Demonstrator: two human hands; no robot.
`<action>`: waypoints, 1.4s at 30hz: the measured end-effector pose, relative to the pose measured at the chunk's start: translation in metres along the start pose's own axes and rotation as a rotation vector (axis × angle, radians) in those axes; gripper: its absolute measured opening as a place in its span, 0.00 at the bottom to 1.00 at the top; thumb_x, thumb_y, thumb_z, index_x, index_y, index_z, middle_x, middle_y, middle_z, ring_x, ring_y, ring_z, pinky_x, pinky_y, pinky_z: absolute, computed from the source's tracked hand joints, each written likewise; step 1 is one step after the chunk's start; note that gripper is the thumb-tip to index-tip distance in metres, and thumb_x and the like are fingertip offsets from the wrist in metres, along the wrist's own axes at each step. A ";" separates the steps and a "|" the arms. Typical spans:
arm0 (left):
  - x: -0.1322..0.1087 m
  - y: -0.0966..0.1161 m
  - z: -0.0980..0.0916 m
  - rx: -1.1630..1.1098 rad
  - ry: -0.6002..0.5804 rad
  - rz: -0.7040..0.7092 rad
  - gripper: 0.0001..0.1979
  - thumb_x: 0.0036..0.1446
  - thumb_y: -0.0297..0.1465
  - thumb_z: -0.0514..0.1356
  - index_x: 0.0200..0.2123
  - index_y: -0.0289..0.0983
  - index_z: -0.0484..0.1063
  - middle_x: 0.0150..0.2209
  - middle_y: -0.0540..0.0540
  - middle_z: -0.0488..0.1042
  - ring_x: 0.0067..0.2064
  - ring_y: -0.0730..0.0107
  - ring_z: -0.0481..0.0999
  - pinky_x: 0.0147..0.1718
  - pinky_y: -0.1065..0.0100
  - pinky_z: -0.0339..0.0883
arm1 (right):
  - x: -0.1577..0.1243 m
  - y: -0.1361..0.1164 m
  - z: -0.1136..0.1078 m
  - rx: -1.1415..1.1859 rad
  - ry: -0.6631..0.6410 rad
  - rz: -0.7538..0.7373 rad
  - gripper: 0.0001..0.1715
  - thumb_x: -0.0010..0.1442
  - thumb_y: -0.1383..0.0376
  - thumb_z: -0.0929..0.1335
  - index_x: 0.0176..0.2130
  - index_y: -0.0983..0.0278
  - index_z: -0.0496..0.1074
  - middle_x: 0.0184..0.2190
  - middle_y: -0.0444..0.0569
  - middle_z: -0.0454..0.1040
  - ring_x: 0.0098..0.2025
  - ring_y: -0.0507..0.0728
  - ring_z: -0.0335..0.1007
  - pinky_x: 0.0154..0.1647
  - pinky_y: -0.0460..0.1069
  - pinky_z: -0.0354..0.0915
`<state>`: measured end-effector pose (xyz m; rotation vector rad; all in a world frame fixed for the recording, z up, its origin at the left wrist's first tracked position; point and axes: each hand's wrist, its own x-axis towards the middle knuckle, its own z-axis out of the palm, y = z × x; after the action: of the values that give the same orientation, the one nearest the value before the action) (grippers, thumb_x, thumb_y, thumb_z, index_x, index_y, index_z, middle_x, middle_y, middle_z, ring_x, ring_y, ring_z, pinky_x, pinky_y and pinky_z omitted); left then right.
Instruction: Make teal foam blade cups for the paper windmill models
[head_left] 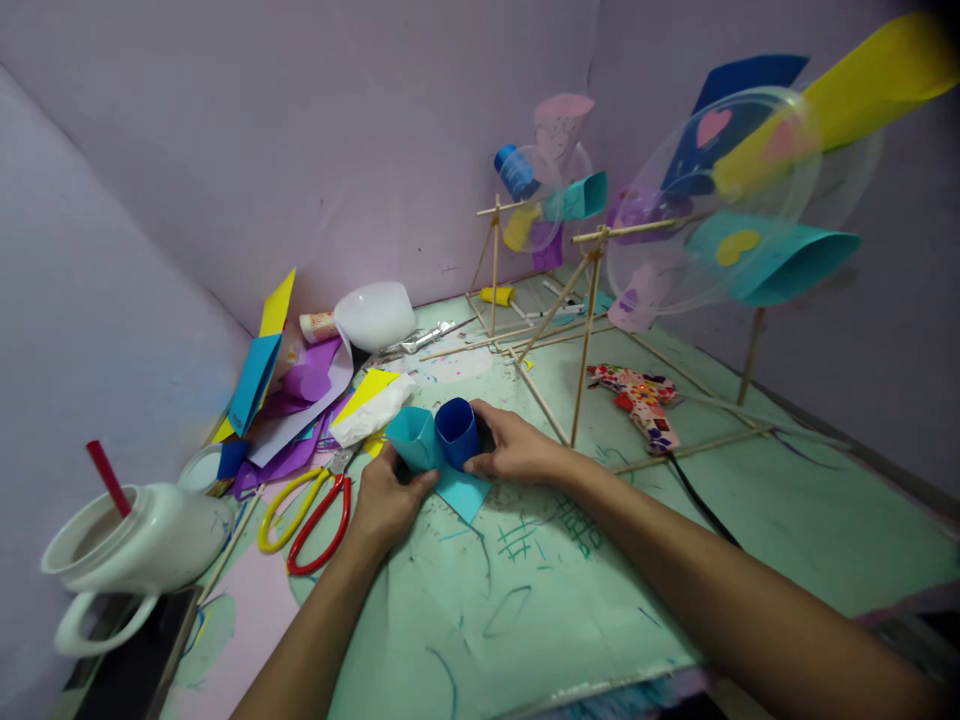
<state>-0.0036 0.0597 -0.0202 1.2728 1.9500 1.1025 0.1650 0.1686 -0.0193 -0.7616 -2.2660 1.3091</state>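
Note:
My left hand (394, 497) is closed round the lower part of a light blue paper tube (412, 432), which stands with its open end up. Right beside it, a dark blue paper tube (457, 432) is gripped between the thumb and fingers of my right hand (514, 447). Both tubes stand side by side over a flat piece of light blue paper (463, 492) on the table. Red and yellow handled scissors (321, 510) lie just left of my left hand, and a crumpled white paper (370, 408) is behind it.
Stick frames carrying clear discs (724, 200) with coloured paper cups stand at the right. A patterned glue gun (637, 395) with a black cord lies beneath the nearer one. Coloured paper scraps (300, 410) and a white pitcher (172, 530) are on the left; a white cup (375, 315) lies behind.

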 end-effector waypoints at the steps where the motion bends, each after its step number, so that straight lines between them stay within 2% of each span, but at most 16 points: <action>1: 0.000 0.000 0.000 0.003 0.002 -0.001 0.20 0.41 0.36 0.64 0.39 0.34 0.69 0.40 0.40 0.77 0.41 0.55 0.75 0.44 0.55 0.67 | 0.000 0.000 0.000 -0.003 0.001 -0.001 0.30 0.42 0.69 0.73 0.46 0.64 0.63 0.39 0.49 0.71 0.41 0.60 0.67 0.41 0.52 0.62; 12: 0.000 -0.002 -0.001 0.017 0.003 0.012 0.20 0.42 0.36 0.63 0.39 0.34 0.70 0.39 0.41 0.77 0.40 0.56 0.75 0.43 0.57 0.67 | 0.000 0.001 0.000 -0.008 -0.010 0.001 0.32 0.43 0.69 0.73 0.48 0.65 0.63 0.41 0.51 0.73 0.41 0.60 0.69 0.41 0.53 0.63; 16: 0.000 -0.005 -0.001 0.017 -0.008 0.022 0.20 0.43 0.37 0.63 0.39 0.34 0.69 0.40 0.41 0.77 0.41 0.57 0.75 0.43 0.58 0.67 | 0.000 0.003 0.000 -0.007 -0.013 -0.007 0.35 0.43 0.68 0.74 0.50 0.64 0.63 0.45 0.52 0.72 0.44 0.61 0.68 0.44 0.54 0.63; 24: 0.001 0.000 -0.004 0.068 -0.008 0.010 0.21 0.39 0.36 0.65 0.38 0.34 0.69 0.38 0.41 0.77 0.39 0.54 0.75 0.41 0.56 0.67 | 0.001 0.007 0.000 -0.004 -0.025 -0.023 0.37 0.44 0.67 0.74 0.53 0.64 0.62 0.46 0.53 0.72 0.45 0.62 0.68 0.45 0.55 0.63; 30: -0.001 0.002 -0.005 0.078 -0.012 0.035 0.23 0.41 0.38 0.64 0.41 0.35 0.68 0.41 0.41 0.77 0.42 0.55 0.75 0.43 0.57 0.67 | 0.001 0.005 -0.002 0.000 -0.035 -0.012 0.36 0.44 0.67 0.74 0.52 0.64 0.63 0.45 0.52 0.73 0.45 0.62 0.68 0.45 0.55 0.64; 36: 0.000 0.002 -0.003 0.085 0.017 0.029 0.18 0.40 0.36 0.65 0.36 0.34 0.70 0.36 0.42 0.78 0.38 0.55 0.76 0.39 0.58 0.68 | 0.001 0.006 -0.002 0.008 -0.028 -0.020 0.36 0.43 0.67 0.74 0.51 0.65 0.63 0.45 0.52 0.73 0.44 0.62 0.68 0.44 0.55 0.64; 42: -0.001 0.001 -0.001 0.040 0.026 0.015 0.18 0.39 0.35 0.66 0.35 0.34 0.71 0.35 0.42 0.78 0.37 0.55 0.76 0.39 0.57 0.69 | 0.001 0.006 0.001 0.022 -0.011 -0.021 0.35 0.42 0.68 0.74 0.50 0.64 0.65 0.43 0.50 0.73 0.43 0.61 0.69 0.44 0.54 0.64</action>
<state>-0.0032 0.0592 -0.0188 1.3024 1.9939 1.0983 0.1657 0.1713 -0.0251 -0.7229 -2.2581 1.3303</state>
